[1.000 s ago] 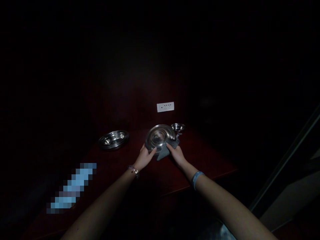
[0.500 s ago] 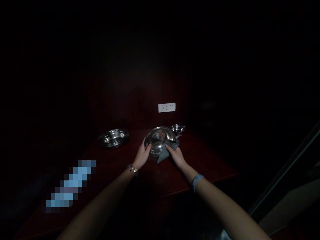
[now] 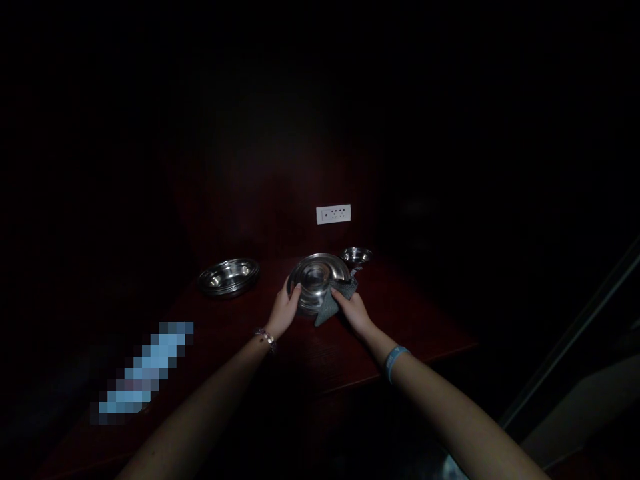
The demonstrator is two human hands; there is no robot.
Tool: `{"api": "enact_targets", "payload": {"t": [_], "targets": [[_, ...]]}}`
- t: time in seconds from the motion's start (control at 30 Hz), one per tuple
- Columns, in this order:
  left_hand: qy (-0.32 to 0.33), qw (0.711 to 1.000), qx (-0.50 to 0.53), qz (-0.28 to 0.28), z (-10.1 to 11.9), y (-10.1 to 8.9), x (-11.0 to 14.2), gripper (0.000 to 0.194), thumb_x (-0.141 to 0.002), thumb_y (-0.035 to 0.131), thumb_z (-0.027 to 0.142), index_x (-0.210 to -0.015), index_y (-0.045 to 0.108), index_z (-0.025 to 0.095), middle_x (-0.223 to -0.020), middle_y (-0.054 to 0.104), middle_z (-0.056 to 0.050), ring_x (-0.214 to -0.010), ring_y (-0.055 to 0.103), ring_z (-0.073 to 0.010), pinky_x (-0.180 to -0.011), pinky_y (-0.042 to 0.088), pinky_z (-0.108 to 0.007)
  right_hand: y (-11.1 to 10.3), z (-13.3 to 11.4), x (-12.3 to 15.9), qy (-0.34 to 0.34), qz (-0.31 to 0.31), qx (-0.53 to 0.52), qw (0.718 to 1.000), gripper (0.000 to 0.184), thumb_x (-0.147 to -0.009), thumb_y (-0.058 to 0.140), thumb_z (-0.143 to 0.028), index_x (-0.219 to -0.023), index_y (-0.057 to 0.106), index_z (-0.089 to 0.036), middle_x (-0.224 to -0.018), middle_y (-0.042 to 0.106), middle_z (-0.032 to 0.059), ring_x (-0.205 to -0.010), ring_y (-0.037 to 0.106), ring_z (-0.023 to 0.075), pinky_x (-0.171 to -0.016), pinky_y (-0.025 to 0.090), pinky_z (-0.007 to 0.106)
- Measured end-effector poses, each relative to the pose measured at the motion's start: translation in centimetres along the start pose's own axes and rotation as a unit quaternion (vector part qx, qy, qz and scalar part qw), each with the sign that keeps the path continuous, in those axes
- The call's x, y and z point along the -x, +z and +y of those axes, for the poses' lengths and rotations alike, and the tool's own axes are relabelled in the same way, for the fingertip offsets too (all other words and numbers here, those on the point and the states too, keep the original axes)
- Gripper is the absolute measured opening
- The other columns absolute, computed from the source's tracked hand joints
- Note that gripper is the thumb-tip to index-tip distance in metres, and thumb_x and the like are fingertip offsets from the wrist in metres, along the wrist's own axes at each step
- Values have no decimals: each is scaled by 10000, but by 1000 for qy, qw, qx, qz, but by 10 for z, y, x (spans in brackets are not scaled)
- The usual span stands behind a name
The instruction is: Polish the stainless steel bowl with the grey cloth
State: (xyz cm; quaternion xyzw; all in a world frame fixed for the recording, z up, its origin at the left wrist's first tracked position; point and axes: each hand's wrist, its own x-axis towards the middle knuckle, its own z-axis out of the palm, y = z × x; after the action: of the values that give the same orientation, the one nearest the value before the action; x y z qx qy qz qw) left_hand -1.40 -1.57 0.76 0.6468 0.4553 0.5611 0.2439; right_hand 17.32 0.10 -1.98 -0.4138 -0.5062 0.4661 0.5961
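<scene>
"What does the left hand have?"

"The shallow metal dish, by its left edge. The thumb lies on the near face, and the other fingers curl round behind the rim, so the grip is closed on it."

"And the right hand?"

"Closed as well, on the grey cloth, pinching it against the right side of the dish. One corner of the cloth hangs below the rim."

"Where is the dish, exactly?"

"Between the two hands, over the dark red table, its face tilted towards the wearer. It looks lifted, though in this gloom I can't be sure that its lower edge is free of the wood."

"What's around it?"

"A stack of metal dishes on the table, well to the left. A small metal bowl sits just beyond the cloth, on the right. The white socket panel is on the wall behind."
</scene>
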Motion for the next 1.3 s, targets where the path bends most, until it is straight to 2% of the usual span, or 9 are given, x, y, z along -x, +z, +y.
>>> {"api": "enact_targets", "payload": {"t": [0.6, 0.77, 0.97, 1.13, 1.3], "targets": [[-14, 1000, 15, -6, -3, 0, 0, 445, -931, 454, 401, -1279, 537, 136, -1294, 637, -134, -1247, 567, -232, -1090, 392, -368, 1, 0, -1, 2, 1, 14, 1000, 378, -688, 703, -476, -848, 717, -134, -923, 746, 92, -863, 675, 240, -840, 500, 358], [-18, 1000, 18, -15, -5, 0, 0, 496, -921, 478, 410, -1338, 480, 142, -1370, 583, -136, -1285, 537, -227, -1108, 372, -358, 0, -3, 0, 3, 6, 12, 1000, 374, -692, 698, -461, -873, 717, -134, -959, 744, 97, -884, 678, 238, -857, 497, 354], [-16, 999, 24, -40, -8, 1, 0, 547, -890, 535, 436, -1346, 482, 139, -1404, 553, -138, -1314, 509, -237, -1121, 362, -356, 0, 1, -1, -4, 10, 7, 1000, 409, -696, 699, -480, -917, 725, -137, -978, 746, 95, -902, 684, 240, -866, 507, 356], [-29, 997, 17, -71, -9, 2, 2, 592, -850, 593, 454, -1343, 493, 141, -1334, 613, -133, -1289, 534, -251, -1123, 365, -380, 0, 4, -3, -10, 13, -12, 1000, 446, -695, 698, -497, -954, 725, -135, -949, 751, 92, -901, 687, 240, -848, 521, 351], [0, 990, 34, -135, -10, 6, 4, 494, -848, 587, 426, -1258, 585, 151, -1333, 618, -116, -1254, 560, -250, -1120, 372, -415, 0, 0, -1, 4, 10, -13, 1000, 425, -679, 717, -484, -916, 729, -131, -927, 752, 91, -885, 689, 241, -843, 521, 348]]}}
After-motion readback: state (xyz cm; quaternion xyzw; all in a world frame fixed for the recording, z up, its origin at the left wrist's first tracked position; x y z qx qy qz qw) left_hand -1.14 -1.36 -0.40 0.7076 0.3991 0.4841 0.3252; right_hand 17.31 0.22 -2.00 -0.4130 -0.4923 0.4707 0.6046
